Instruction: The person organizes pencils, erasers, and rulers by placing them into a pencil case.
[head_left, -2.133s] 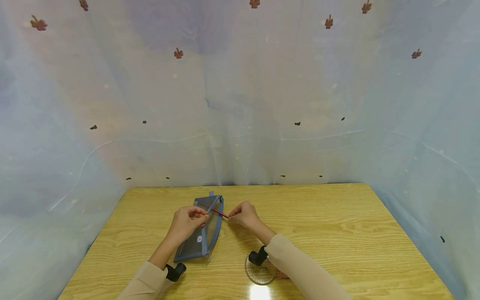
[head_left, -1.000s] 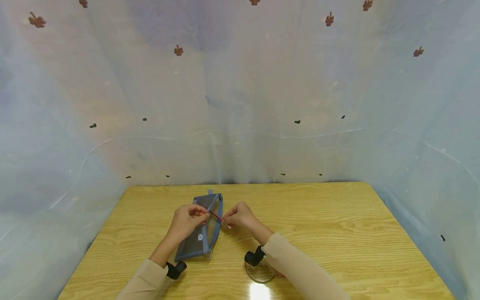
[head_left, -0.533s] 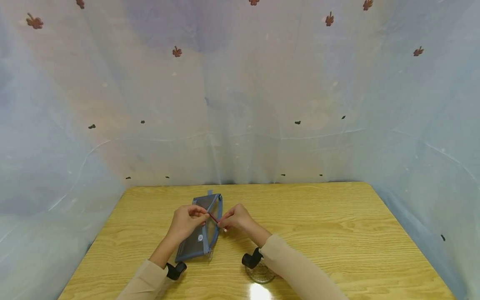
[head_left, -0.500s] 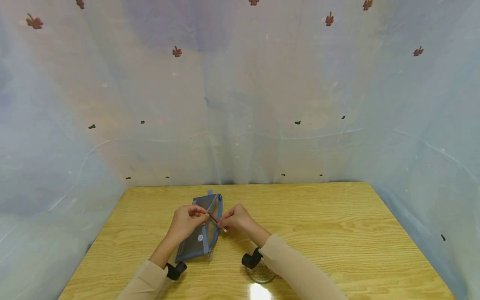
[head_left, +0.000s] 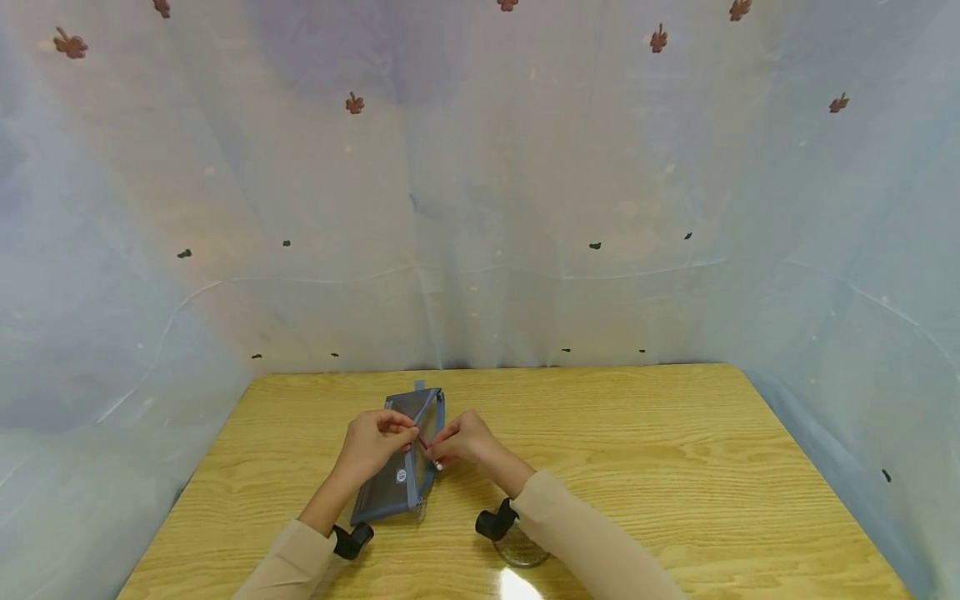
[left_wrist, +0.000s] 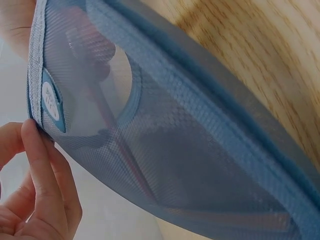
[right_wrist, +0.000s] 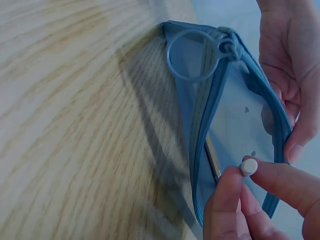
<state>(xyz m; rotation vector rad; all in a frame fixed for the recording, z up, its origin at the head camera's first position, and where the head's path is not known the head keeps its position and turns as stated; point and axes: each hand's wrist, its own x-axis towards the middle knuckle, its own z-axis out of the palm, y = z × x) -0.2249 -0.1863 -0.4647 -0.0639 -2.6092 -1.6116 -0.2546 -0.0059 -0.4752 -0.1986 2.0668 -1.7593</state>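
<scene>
A blue mesh pencil case [head_left: 384, 490] lies on the left half of the table with its zip side gaping. My left hand [head_left: 372, 442] pinches one edge of the opening and spreads it. With thumb and fingertips, my right hand [head_left: 467, 440] holds a thin red pencil [head_left: 422, 442] near its white end [right_wrist: 249, 167]. Most of the pencil is inside the case; its dark red shaft [left_wrist: 125, 155] shows through the mesh in the left wrist view. Also in the case lies a light, tan-coloured stick [left_wrist: 240, 220], perhaps another pencil.
A round, clear patterned disc [head_left: 521, 552] lies partly under the right forearm. A ring pull [right_wrist: 170, 60] hangs from the case's zip. The wooden table [head_left: 637, 467] ends at a pale curtain [head_left: 480, 208]. Black wrist mounts [head_left: 352, 542] sit on both wrists.
My right hand has moved left and slightly down to the case opening, and the red pencil has slid deeper inside. The left hand has stayed on the case edge.
</scene>
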